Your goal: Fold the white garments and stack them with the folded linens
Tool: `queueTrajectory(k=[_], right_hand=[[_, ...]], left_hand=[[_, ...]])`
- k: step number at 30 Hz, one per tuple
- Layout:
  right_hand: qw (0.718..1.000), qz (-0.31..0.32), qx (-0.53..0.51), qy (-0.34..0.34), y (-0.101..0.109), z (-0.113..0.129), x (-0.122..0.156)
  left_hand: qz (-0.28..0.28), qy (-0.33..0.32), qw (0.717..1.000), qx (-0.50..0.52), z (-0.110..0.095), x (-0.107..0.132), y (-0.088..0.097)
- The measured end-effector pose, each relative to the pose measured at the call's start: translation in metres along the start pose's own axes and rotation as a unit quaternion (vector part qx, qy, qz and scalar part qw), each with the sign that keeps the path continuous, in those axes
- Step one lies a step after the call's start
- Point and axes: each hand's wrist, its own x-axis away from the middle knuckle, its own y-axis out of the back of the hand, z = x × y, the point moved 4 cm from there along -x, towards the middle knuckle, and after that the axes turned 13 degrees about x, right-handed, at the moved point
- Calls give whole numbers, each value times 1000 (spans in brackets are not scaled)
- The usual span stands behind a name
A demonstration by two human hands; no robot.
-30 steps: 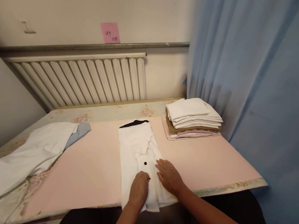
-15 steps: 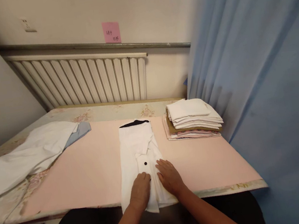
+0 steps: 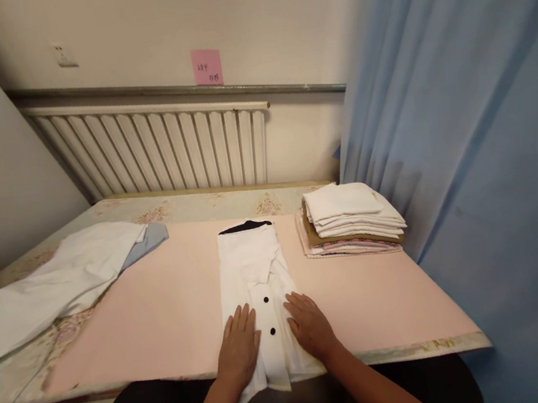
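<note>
A white garment [image 3: 237,260] with a black collar-like edge at its far end and two dark buttons down the middle lies folded lengthwise in front of me. Its near end hangs a little over the table's front edge. My left hand [image 3: 240,344] rests flat on the garment's left side, fingers together and stretched forward. On its right side lies my right hand [image 3: 310,323], also flat, with the thumb turned in toward the buttons. Neither hand grips the cloth. Part of each side of the garment is hidden under my palms.
The garment lies on a pink cloth [image 3: 164,311] over a flowered table cover [image 3: 189,207]. Folded clothes [image 3: 352,216] are stacked at the right, beside a blue curtain [image 3: 484,149]. A loose white cloth [image 3: 67,272] spreads at the left. A radiator [image 3: 159,144] stands behind.
My left hand has moved from the middle of the garment to its left side and opened out flat, uncovering the lower button. The right hand stays in nearly the same place.
</note>
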Motion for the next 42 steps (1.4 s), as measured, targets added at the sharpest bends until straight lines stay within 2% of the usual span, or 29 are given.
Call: queueTrajectory(k=[3,6,8,11,14,18,22,25,27,29,31,35,38,42], right_hand=[[1000,-13,-14,-2,-3,-2,6],[997,-57,-47,-38,-4,-9,15],[988,-90,-81,-97,-4,-16,21],[961,-102,-156,-206,-3,-25,28],[926,-67,-233,-290,-2,-30,33],[900,-1,-253,-356,3,-34,38],[901,49,-227,-365,8,-34,46],[898,92,-246,-352,4,-29,53],[887,124,-267,-356,-2,-25,60],[864,153,-299,-375,-7,-20,68],[827,182,-350,-401,-9,-13,75],[725,213,-512,-409,4,7,77],[664,209,-614,-372,29,21,69],[623,192,-681,-333,62,28,64]], left_hand=[[1,-7,1000,19,1,8,2],[-32,5,996,87,5,23,10],[-77,41,985,148,10,35,18],[-135,144,956,217,19,56,31],[-159,241,926,245,24,77,39],[-157,314,894,277,30,97,37],[-135,396,845,331,39,108,22],[-146,432,794,402,40,111,11],[-151,445,752,462,36,112,4],[-141,457,708,519,28,111,1],[-124,459,666,574,17,108,2],[-90,448,592,663,-5,97,18],[-61,424,570,701,-18,91,39],[-1,383,559,735,-36,90,67]])
